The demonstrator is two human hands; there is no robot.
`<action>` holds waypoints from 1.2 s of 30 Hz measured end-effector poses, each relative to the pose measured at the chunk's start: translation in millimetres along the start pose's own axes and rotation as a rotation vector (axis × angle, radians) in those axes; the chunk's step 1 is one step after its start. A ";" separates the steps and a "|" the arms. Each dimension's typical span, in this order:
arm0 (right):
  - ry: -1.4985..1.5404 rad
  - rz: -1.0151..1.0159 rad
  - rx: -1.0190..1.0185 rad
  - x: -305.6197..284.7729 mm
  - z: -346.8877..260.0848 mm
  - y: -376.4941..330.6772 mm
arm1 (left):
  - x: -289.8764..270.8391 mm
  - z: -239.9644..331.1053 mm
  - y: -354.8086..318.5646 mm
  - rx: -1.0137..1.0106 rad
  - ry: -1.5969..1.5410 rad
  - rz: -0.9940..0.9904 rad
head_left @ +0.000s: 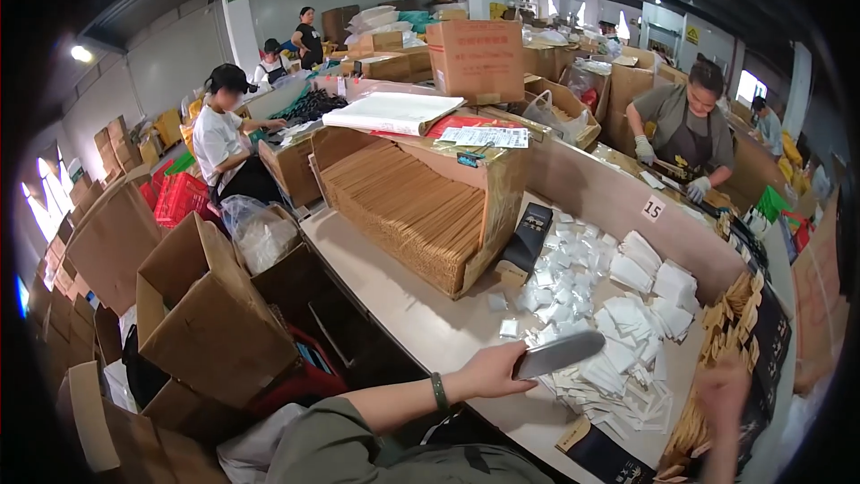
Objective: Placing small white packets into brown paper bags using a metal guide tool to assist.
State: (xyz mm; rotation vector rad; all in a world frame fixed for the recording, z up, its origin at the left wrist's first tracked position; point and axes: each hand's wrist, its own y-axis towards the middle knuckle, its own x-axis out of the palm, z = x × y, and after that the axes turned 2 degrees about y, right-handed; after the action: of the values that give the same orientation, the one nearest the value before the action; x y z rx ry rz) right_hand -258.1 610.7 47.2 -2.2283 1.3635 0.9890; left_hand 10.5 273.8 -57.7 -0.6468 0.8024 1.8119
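My left hand (pixel 488 370) reaches over the table from below, its fingers closed on a long, flat grey piece with a rounded end (pixel 564 354). The kind of piece is not clear. Beneath and beyond it lie small clear packets (pixel 557 282) and a spread of white slips and pouches (pixel 618 341). My right hand (pixel 722 394) is smeared by motion at the right, over a heap of tan-and-black packs (pixel 739 318). Whether it holds anything cannot be made out. A black sleeve with gold print (pixel 598 453) lies between the hands, close to the near table edge.
An open carton of upright brown cardboard pieces (pixel 403 206) stands on the table (pixel 381 282), a black pack (pixel 527 237) beside it. A low partition (pixel 618 193) borders the far side. Open cartons (pixel 215 305) crowd the left. A gloved co-worker (pixel 685 125) works beyond the partition.
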 end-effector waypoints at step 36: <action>-0.010 -0.215 -0.031 231.3 -16.3 -102.4 | 38.5 12.9 1.0 0.243 0.133 -0.521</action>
State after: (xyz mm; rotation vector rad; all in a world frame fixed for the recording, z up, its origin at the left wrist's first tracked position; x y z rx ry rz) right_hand -94.0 503.0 -113.1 -2.3296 1.0830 0.9492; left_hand -4.7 305.8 -77.6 -0.7402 0.8336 1.1905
